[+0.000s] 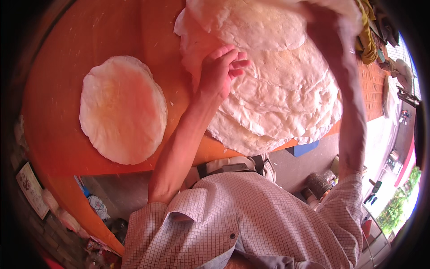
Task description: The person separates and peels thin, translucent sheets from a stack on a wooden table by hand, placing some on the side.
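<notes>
My left hand (223, 69) hangs over the left side of a large pile of thin, pale, round sheets that look like flatbreads (268, 90). Its fingers are loosely bent and apart, with nothing between them. My right arm reaches up along the pile's right side to the top of the view. There my right hand (320, 22) is dark and blurred beside a pale, blurred sheet (339, 6); whether it grips that sheet is unclear. The sheets overlap unevenly, with crinkled edges. Left of my left forearm lies a smaller, neater stack of round sheets (122, 111).
Both stacks lie on an orange tabletop (161, 43) dotted with pale flakes. The large pile overhangs its near edge, close to my waist. Yellow cloth (368, 33) lies at the far right. A blue object (305, 148) and cylindrical containers (317, 185) stand below the table. A framed sheet (32, 190) is at left.
</notes>
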`<state>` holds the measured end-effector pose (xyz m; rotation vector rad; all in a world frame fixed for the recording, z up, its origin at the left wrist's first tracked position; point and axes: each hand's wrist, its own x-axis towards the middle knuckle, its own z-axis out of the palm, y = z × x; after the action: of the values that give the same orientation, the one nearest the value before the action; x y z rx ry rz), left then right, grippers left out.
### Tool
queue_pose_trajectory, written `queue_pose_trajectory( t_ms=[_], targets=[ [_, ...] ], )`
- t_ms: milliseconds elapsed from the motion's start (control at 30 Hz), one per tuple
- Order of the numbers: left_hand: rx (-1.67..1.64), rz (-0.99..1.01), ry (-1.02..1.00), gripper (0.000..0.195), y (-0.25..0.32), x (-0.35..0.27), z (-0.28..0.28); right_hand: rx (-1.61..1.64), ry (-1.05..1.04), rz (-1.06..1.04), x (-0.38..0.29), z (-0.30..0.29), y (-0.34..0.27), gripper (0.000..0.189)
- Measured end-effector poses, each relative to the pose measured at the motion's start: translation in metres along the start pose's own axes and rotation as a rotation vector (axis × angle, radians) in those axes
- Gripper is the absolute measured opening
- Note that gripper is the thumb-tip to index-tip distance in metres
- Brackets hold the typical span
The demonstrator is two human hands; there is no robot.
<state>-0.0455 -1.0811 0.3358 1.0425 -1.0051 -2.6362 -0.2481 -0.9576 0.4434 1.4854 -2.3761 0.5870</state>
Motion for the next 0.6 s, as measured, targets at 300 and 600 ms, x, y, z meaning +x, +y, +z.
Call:
queue_pose_trajectory(
  t_ms=[300, 600],
  targets=[
    [-0.074, 0.039, 0.028, 0.013, -0.002, 0.017, 0.016, -0.18, -0.118, 0.015, -0.039, 0.04, 0.026, 0.022],
    [0.056, -0.027, 0.176, 0.017, 0.012, 0.031, 0.004, -0.102, -0.279, 0.042, -0.03, 0.084, -0.02, 0.015]
  ],
)
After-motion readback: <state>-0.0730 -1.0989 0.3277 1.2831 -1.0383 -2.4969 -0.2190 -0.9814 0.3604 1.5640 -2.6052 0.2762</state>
